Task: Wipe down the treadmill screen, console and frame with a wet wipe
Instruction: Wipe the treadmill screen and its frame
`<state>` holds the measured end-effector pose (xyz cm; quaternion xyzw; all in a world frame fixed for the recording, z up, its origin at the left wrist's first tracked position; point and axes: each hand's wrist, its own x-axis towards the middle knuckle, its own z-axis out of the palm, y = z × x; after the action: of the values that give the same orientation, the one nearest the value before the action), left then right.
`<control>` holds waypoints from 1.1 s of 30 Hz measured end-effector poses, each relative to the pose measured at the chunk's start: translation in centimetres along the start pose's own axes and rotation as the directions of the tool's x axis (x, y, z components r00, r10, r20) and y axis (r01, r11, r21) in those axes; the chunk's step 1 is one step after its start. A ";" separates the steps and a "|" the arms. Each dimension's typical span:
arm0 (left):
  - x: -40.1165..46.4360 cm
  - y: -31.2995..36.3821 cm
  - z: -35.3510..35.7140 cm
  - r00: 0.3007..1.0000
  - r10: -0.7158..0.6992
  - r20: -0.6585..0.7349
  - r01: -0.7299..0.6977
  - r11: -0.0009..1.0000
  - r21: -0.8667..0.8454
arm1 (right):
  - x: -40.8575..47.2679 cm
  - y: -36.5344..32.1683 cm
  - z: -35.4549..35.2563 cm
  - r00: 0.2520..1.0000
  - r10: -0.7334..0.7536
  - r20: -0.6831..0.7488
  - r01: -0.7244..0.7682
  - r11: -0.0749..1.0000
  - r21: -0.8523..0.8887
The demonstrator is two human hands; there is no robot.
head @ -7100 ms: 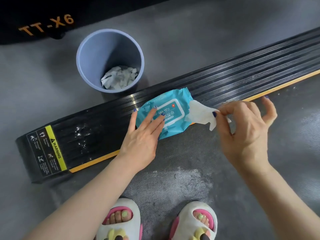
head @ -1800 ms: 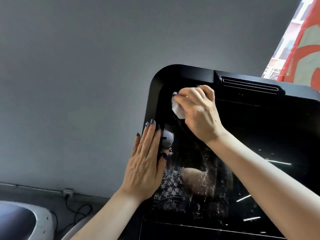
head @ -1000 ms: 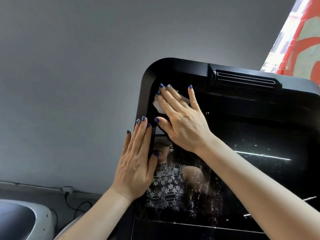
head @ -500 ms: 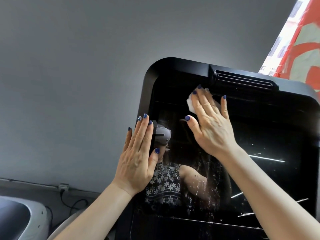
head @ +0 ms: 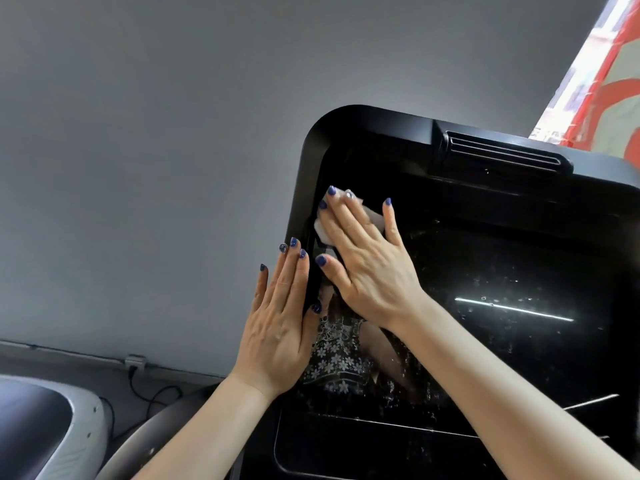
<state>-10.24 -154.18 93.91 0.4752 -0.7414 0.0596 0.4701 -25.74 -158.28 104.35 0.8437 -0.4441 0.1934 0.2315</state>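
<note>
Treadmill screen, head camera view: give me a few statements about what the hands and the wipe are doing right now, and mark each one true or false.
1. The right hand presses the white wipe flat against the treadmill screen. True.
2. The wipe sits near the screen's lower right corner. False: it is near the upper left corner.
3. The left hand rests with straight fingers along the screen's left edge. True.
4. The left hand holds a second wipe. False: it holds nothing.
5. The air vent lies above the screen. True.

Both hands (head: 277, 327) wear blue nail polish (bare forearms)
</note>
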 end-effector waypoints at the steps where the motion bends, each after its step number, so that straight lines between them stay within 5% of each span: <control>1: 0.0 0.0 0.0 1.000 0.001 0.001 -0.001 1.000 -0.005 | -0.9 -0.4 0.1 1.000 -0.011 0.012 0.011 1.000 0.006; 7: -0.1 -0.1 0.0 1.000 0.002 0.001 -0.002 1.000 -0.009 | -2.9 -0.8 0.6 0.996 -0.080 0.034 0.080 0.997 0.009; 14: -0.1 0.1 0.0 1.000 -0.004 -0.008 0.004 1.000 -0.003 | 1.2 1.2 -0.5 0.998 0.069 0.002 -0.069 0.998 -0.005; 22: 0.0 -0.1 0.2 1.000 0.012 -0.005 -0.012 1.000 0.010 | -5.2 0.6 0.8 0.997 -0.071 0.022 0.072 0.997 -0.018; 28: 0.0 0.0 0.0 1.000 -0.003 0.002 0.003 0.999 0.040 | -0.6 2.7 -0.2 0.994 0.106 -0.029 -0.107 0.994 -0.035; 33: 0.4 0.6 -0.3 1.000 0.008 0.004 -0.008 0.997 0.081 | -2.9 1.9 0.5 0.994 0.102 -0.033 -0.103 0.995 -0.018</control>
<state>-10.55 -153.92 94.57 0.4908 -0.7411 0.0907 0.4490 -28.82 -157.60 102.86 0.8142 -0.4848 0.2144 0.2367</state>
